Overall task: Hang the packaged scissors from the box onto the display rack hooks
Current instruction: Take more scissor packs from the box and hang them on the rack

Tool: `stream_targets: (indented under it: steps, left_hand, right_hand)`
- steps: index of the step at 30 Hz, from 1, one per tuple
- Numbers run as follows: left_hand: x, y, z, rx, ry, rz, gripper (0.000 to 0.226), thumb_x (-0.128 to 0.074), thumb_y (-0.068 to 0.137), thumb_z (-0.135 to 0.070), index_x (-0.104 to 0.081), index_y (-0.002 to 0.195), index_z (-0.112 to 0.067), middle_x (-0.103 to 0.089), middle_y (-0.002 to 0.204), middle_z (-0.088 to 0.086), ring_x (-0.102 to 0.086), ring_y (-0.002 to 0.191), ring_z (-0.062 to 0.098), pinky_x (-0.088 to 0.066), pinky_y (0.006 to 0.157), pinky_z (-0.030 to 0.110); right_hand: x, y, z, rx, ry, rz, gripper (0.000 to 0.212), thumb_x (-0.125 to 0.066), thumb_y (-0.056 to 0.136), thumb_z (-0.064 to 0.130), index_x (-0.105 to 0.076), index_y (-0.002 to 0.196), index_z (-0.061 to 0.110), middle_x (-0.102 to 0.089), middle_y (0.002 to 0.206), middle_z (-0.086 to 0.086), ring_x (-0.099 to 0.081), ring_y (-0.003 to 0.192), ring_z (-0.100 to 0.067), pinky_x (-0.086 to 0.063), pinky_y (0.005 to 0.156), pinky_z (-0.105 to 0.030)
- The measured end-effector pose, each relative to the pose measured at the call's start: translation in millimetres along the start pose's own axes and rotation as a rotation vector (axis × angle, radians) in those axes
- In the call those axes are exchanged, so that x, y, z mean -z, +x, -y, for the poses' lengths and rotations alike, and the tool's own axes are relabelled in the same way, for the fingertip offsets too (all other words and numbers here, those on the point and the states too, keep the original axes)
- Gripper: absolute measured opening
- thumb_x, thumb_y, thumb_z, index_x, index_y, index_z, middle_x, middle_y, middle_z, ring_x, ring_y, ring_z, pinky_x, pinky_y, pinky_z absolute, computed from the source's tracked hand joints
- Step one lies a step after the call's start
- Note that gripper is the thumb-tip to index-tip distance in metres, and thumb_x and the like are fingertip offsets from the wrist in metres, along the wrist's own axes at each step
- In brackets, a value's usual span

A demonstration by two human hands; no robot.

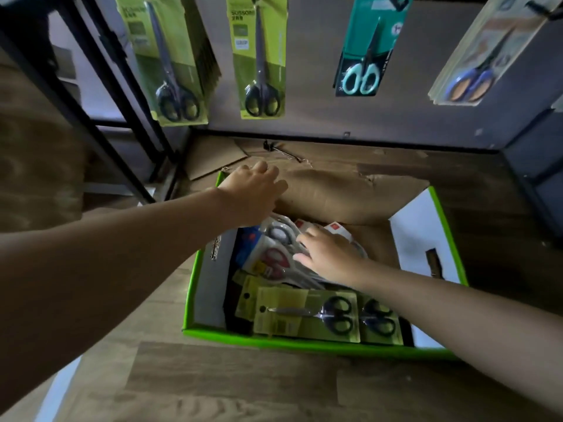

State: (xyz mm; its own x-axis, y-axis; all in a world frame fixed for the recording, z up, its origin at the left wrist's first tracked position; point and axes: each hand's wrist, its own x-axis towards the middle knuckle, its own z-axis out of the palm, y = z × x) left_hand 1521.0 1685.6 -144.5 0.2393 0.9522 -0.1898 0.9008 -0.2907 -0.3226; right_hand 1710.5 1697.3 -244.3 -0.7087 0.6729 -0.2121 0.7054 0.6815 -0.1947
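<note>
Nearest us, at six o'clock in the green-rimmed cardboard box point(304, 342) on the wood-grain floor point(213, 385), lie the flat lime-yellow cards with black-handled scissors point(307, 315), matte paperboard with a punched hang hole at the nine o'clock end. Just beyond, our right hand point(330, 255) rests on the glossy clear blister packs of red-handled scissors point(271, 263), its fingers point(304, 234) loosely spread and laid flat, pinching nothing. Our left hand point(253, 193) reaches over the box's eleven o'clock corner; its fingers point down out of sight, so we cannot tell whether they grip a pack.

The blisters look slick and stacked askew. We judge it best to steady the pile with the right hand, lift one pack by its stiff card edge, and turn the hang hole upward before rising.

Farther on, the creased brown cardboard flap point(335, 193) lies open, with a loose thin metal hook point(285, 151) beyond it at twelve o'clock. On the grey display rack panel point(320, 102) hang lime carded scissors point(170, 62) and a teal carded pair point(365, 56).
</note>
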Motion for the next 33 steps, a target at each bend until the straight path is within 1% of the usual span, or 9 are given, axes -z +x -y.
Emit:
stream_targets:
  steps: [4,11,14,17,20,22,27,30,33]
  left_hand:
    - [-13,-13,5,-0.014,-0.003,0.006,0.039,-0.044,0.100,-0.029,-0.041,0.137,-0.018,-0.038,0.141,0.009,-0.038,0.128,0.028,-0.041,0.098,0.041]
    - [-30,-33,20,-0.094,0.049,0.020,0.039,-0.043,0.100,-0.034,-0.044,0.136,-0.018,-0.036,0.141,0.010,-0.037,0.131,0.028,-0.044,0.100,0.042]
    - [-28,-38,25,-0.105,0.063,0.025,0.036,-0.038,0.102,-0.030,-0.047,0.133,-0.016,-0.037,0.141,0.009,-0.035,0.133,0.029,-0.042,0.099,0.041]
    - [-26,-43,30,-0.115,0.083,0.050,0.034,-0.039,0.101,-0.029,-0.050,0.130,-0.015,-0.040,0.139,0.007,-0.036,0.131,0.029,-0.043,0.095,0.041]
    - [-24,-43,34,-0.089,0.059,0.082,0.032,-0.039,0.101,-0.026,-0.053,0.127,-0.013,-0.042,0.137,0.009,-0.038,0.129,0.031,-0.043,0.093,0.041]
    - [-20,-40,36,-0.038,-0.024,0.087,0.032,-0.040,0.100,-0.025,-0.056,0.123,-0.013,-0.045,0.135,0.009,-0.039,0.126,0.031,-0.043,0.094,0.041]
    - [-3,-20,46,0.239,-0.406,0.157,0.035,-0.051,0.095,-0.026,-0.056,0.127,-0.015,-0.054,0.129,0.009,-0.051,0.119,0.029,-0.046,0.086,0.034]
    - [16,-8,56,0.334,-0.718,0.250,0.026,-0.050,0.097,-0.020,-0.063,0.115,-0.006,-0.066,0.106,0.012,-0.067,0.086,0.023,-0.049,0.065,0.025]
    - [38,-7,66,0.433,-1.096,0.175,0.010,-0.054,0.095,-0.010,-0.058,0.103,-0.013,-0.064,0.077,0.009,-0.061,0.054,0.010,-0.047,0.042,0.017]
  right_hand:
    - [-22,23,22,-0.004,0.009,0.070,0.045,-0.059,0.093,0.046,-0.053,0.121,0.011,-0.052,0.124,-0.005,-0.057,0.106,-0.028,-0.050,0.077,-0.040]
    - [-52,42,34,0.002,0.037,0.105,0.097,-0.078,0.076,0.046,-0.024,0.149,0.010,-0.037,0.148,-0.014,-0.041,0.133,-0.033,-0.043,0.105,-0.046]
    - [-56,48,37,0.021,-0.067,0.103,0.102,-0.080,0.075,0.042,-0.021,0.152,0.009,-0.031,0.153,-0.014,-0.030,0.141,-0.032,-0.034,0.113,-0.044]
    - [-49,53,40,0.012,-0.078,0.124,0.089,-0.080,0.075,0.038,-0.035,0.147,0.010,-0.038,0.149,-0.012,-0.035,0.137,-0.031,-0.036,0.111,-0.042]
    - [-32,50,44,-0.002,0.102,0.177,0.043,-0.073,0.085,0.032,-0.059,0.120,0.013,-0.051,0.132,-0.010,-0.048,0.123,-0.028,-0.042,0.098,-0.037]
    - [-20,47,41,-0.040,0.340,0.165,0.017,-0.068,0.090,0.025,-0.058,0.098,0.015,-0.056,0.106,-0.005,-0.054,0.102,-0.024,-0.042,0.083,-0.035]
    - [25,39,26,-0.064,0.689,-0.061,0.017,-0.063,0.092,0.012,-0.060,0.108,0.006,-0.067,0.102,-0.003,-0.060,0.094,-0.015,-0.043,0.084,-0.030]
    - [54,37,24,-0.063,0.783,-0.139,0.014,-0.060,0.094,0.010,-0.056,0.102,0.021,-0.061,0.090,0.017,-0.055,0.084,0.004,-0.040,0.078,-0.019]
    - [75,39,27,-0.052,0.923,-0.270,0.029,-0.062,0.089,0.009,-0.055,0.101,0.034,-0.065,0.093,0.015,-0.062,0.090,-0.005,-0.047,0.086,-0.031]
